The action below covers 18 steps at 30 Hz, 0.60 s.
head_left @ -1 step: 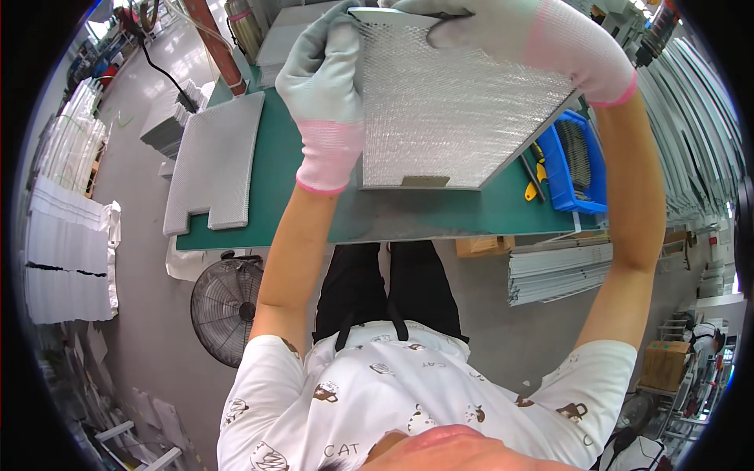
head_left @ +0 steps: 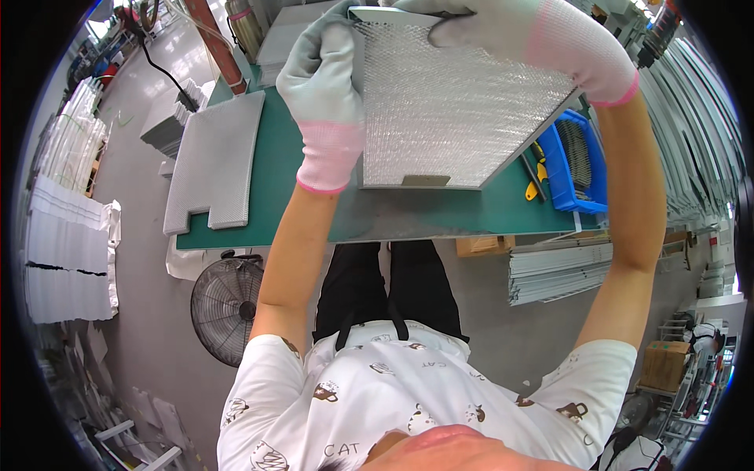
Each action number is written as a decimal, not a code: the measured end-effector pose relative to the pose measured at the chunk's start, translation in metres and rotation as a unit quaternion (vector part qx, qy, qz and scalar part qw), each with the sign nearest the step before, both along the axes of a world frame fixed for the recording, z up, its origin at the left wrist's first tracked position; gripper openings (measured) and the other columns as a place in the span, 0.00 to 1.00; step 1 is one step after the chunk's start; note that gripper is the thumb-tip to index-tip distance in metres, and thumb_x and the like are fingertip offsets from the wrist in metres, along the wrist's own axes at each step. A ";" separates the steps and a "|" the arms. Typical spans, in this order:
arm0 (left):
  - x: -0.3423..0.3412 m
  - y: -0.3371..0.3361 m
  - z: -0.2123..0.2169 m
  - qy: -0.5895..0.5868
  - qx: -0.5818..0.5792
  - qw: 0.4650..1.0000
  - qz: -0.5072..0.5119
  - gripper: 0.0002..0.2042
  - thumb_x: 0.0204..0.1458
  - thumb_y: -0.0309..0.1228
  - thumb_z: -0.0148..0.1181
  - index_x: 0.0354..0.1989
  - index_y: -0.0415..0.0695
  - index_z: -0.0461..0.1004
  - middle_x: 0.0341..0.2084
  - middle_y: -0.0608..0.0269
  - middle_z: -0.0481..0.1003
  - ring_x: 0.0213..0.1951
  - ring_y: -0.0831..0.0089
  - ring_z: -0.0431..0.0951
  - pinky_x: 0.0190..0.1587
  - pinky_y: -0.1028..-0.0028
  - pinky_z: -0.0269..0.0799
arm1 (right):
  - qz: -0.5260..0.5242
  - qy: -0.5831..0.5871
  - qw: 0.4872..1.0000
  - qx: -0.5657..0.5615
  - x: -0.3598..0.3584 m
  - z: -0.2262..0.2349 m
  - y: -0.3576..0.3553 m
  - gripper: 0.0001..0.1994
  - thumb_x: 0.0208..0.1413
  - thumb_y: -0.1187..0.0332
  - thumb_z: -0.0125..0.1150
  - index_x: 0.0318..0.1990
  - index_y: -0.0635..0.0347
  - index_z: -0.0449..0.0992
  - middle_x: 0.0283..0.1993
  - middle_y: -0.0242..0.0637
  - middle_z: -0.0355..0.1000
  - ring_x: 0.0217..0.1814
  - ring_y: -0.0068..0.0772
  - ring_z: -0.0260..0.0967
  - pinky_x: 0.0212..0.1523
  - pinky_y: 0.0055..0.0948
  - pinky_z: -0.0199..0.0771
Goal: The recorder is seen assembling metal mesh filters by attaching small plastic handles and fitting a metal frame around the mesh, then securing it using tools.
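Note:
A silvery mesh panel (head_left: 455, 110) in a thin metal frame stands tilted on the green worktop (head_left: 314, 212), with a small dull tab at its near edge. My left hand (head_left: 320, 74), in a white glove with a pink cuff, is closed on the panel's left edge near its far corner. Across the far side lies my gloved right hand (head_left: 503, 27), its thumb bent over the mesh and the other fingers partly hidden at the picture's top. A pale frame strip (head_left: 393, 14) shows between the hands along the far edge.
Left on the worktop lies a notched mesh sheet (head_left: 212, 169). On the right are a blue bin (head_left: 556, 169) of small metal parts and a yellow-black tool (head_left: 536, 182). A black fan (head_left: 226, 310) stands below left; metal strips (head_left: 558, 271) lie below right.

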<state>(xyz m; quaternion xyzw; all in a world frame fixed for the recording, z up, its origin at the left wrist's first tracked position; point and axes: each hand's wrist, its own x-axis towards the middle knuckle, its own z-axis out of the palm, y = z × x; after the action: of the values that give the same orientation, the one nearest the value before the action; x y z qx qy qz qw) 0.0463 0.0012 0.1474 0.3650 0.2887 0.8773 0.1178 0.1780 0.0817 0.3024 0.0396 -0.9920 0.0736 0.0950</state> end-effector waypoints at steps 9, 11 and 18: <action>-0.007 -0.002 0.008 0.027 -0.001 1.000 -0.009 0.11 0.60 0.29 0.55 0.46 0.37 0.75 0.34 0.71 0.75 0.38 0.84 0.71 0.43 0.82 0.64 | -0.009 0.012 0.998 0.064 -0.001 -0.005 0.000 0.12 0.48 0.79 0.55 0.42 0.67 0.76 0.29 0.49 0.72 0.32 0.42 0.71 0.35 0.33 0.69; -0.008 0.003 0.008 0.044 0.013 0.999 -0.013 0.11 0.60 0.29 0.54 0.47 0.37 0.75 0.34 0.72 0.75 0.37 0.85 0.70 0.43 0.83 0.64 | -0.074 -0.002 0.996 0.058 0.005 0.000 -0.001 0.13 0.49 0.78 0.55 0.43 0.67 0.76 0.30 0.48 0.73 0.33 0.41 0.72 0.36 0.32 0.69; 0.017 0.020 0.021 0.005 0.147 0.985 -0.092 0.12 0.60 0.29 0.54 0.49 0.36 0.73 0.39 0.70 0.74 0.40 0.84 0.71 0.45 0.84 0.65 | -0.077 -0.099 0.984 0.127 0.008 0.019 0.006 0.15 0.51 0.72 0.55 0.47 0.63 0.77 0.37 0.44 0.77 0.37 0.37 0.75 0.40 0.30 0.72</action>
<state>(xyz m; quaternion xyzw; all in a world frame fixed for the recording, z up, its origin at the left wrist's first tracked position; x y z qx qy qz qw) 0.0629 0.0211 0.1686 0.4076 0.1221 0.8938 0.1418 0.1860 0.0877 0.3211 -0.0329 -0.9978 -0.0574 -0.0037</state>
